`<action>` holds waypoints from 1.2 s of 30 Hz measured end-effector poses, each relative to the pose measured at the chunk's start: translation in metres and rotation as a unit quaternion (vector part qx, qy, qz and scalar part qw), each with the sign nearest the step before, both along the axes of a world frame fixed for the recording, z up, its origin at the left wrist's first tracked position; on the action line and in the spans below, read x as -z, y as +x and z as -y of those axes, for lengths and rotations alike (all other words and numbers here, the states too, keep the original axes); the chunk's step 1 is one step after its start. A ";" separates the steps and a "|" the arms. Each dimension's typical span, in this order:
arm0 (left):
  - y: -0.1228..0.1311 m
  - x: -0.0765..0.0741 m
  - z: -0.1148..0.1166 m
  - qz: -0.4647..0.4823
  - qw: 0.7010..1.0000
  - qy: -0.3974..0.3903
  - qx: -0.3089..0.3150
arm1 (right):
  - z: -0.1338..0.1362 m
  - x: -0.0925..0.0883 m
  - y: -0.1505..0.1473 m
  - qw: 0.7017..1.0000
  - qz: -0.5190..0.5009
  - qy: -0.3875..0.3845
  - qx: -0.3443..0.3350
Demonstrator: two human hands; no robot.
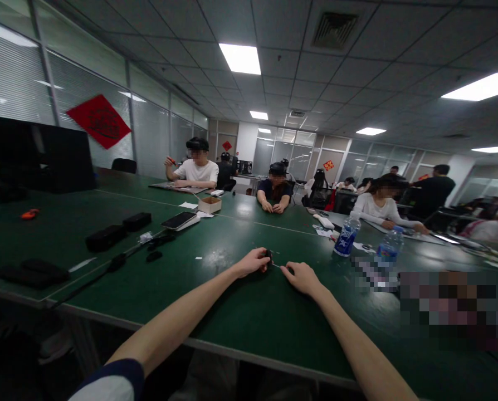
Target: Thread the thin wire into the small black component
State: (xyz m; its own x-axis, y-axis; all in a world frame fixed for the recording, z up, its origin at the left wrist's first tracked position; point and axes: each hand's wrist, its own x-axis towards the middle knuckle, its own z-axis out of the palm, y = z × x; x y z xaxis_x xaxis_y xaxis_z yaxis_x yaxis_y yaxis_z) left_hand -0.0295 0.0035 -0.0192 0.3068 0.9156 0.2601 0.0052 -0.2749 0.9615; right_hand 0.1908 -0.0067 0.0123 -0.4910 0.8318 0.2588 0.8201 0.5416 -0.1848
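Note:
My left hand (252,263) is closed around a small dark object (268,255), too small here to name, just above the green table (240,317). From beside it a thin pale strand or rod (276,266) runs to the fingertips of my right hand (301,277), which are pinched together on its end. Whether the strand is fixed to the dark object I cannot tell. Both forearms reach in over the table's near edge.
Black boxes (106,238), a phone (179,220) and a cardboard box (209,204) lie to the left and ahead. Two plastic bottles, one blue-labelled (347,236) and one half-filled (389,248), stand to the right. Several people sit around the tables.

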 end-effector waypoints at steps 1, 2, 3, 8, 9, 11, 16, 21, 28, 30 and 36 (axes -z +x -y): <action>0.000 0.000 0.000 -0.005 1.000 0.003 -0.002 | 0.000 0.001 0.000 1.000 0.004 0.006 0.002; 0.000 0.000 0.000 -0.009 1.000 0.004 -0.004 | -0.001 0.002 0.001 1.000 0.006 0.011 0.002; 0.000 0.000 0.000 -0.013 1.000 0.004 -0.006 | -0.001 0.002 0.001 1.000 0.007 0.016 -0.001; -0.001 -0.003 0.001 -0.012 1.000 -0.002 -0.011 | 0.000 0.003 0.001 1.000 0.000 0.024 0.002; -0.001 -0.004 0.002 -0.007 1.000 -0.006 -0.009 | 0.000 0.003 0.000 1.000 -0.004 0.023 0.010; 0.000 -0.007 0.004 -0.006 1.000 -0.014 0.005 | -0.002 0.001 -0.001 0.999 -0.023 0.026 0.033; 0.001 -0.012 0.010 -0.018 0.999 -0.024 0.024 | -0.010 -0.005 0.010 0.992 -0.087 0.042 0.084; 0.002 -0.011 0.010 0.000 0.999 -0.033 0.008 | -0.010 -0.009 0.021 0.996 -0.082 -0.013 0.033; 0.003 -0.008 0.006 -0.006 1.000 -0.022 0.004 | -0.002 -0.005 0.006 1.000 -0.025 -0.010 -0.016; 0.003 -0.008 0.006 -0.010 1.000 -0.025 -0.003 | -0.001 -0.005 0.004 1.000 -0.014 -0.009 -0.013; 0.003 -0.008 0.007 -0.022 1.000 -0.018 -0.006 | -0.001 -0.004 0.008 1.000 0.005 -0.019 -0.008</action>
